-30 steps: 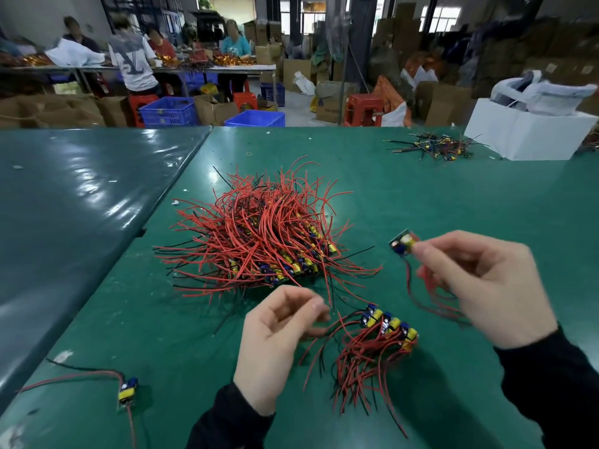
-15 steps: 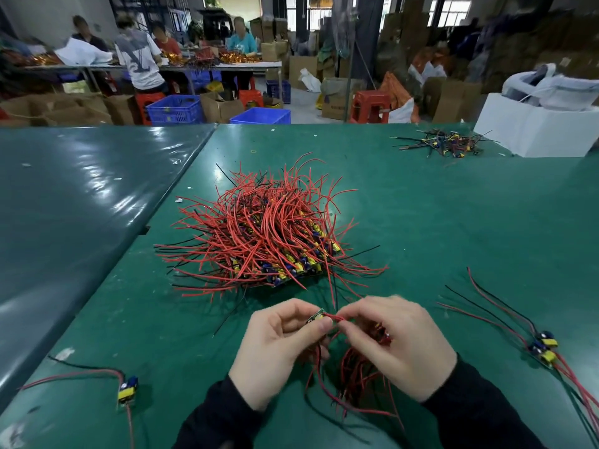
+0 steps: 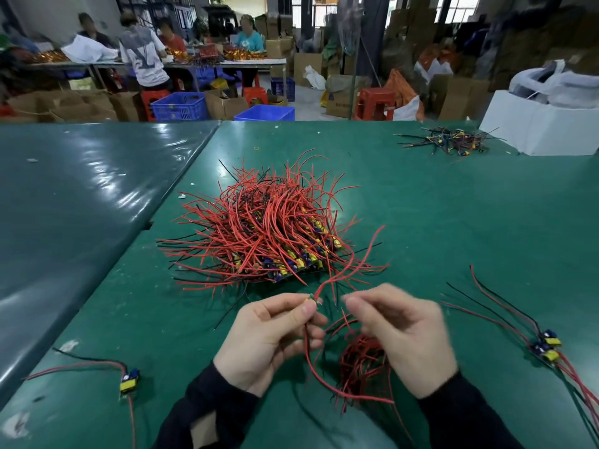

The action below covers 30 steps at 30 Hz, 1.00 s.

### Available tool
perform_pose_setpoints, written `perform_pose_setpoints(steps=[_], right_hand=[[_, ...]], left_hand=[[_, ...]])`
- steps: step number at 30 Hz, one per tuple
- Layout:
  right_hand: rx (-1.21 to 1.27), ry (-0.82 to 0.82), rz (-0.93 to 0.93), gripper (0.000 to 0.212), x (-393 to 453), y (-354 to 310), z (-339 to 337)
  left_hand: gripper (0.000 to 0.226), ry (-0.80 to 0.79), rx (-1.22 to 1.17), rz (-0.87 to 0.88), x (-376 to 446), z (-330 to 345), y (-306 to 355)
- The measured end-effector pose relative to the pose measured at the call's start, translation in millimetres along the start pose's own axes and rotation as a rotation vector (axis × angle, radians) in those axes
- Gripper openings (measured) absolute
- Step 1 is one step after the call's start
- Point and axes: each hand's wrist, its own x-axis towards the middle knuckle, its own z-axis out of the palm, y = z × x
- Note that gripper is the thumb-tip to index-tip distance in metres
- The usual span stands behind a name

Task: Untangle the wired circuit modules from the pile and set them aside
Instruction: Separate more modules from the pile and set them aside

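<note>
Wired module (image 3: pixel 313 301) pinched in your left hand (image 3: pixel 272 341), steadied so your right hand (image 3: pixel 402 335), fingers curled and blurred, grip unclear, can free tangled wires (image 3: pixel 359 361).

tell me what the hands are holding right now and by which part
The left hand pinches a wired module at its board end. The right hand is blurred; whether it holds a wire cannot be told.

Green table (image 3: pixel 453 222) bears wire pile (image 3: pixel 265 228), 2 freed modules (image 3: pixel 547 348), white box (image 3: pixel 538 131).
</note>
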Motion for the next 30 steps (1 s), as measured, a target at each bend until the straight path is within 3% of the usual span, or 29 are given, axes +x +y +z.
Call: perform_pose_setpoints(steps=[3, 10, 21, 30], right_hand=[[0.195, -0.096, 0.212, 0.019, -5, 7, 15], [0.278, -0.120, 0.238, 0.017, -3, 11, 11], [0.437, 0.057, 0.447, 0.031, 2, 16, 6], [0.427, 0.195, 0.468, 0.014, 11, 12, -7]], left_hand=[[0.029, -0.046, 0.036, 0.000, -2, 6, -4], [0.030, -0.039, 0.071, 0.046, -4, 13, -7], [0.043, -0.045, 0.157, 0.082, -5, 17, -14], [0.044, -0.141, 0.190, -0.008, -8, 17, -15]])
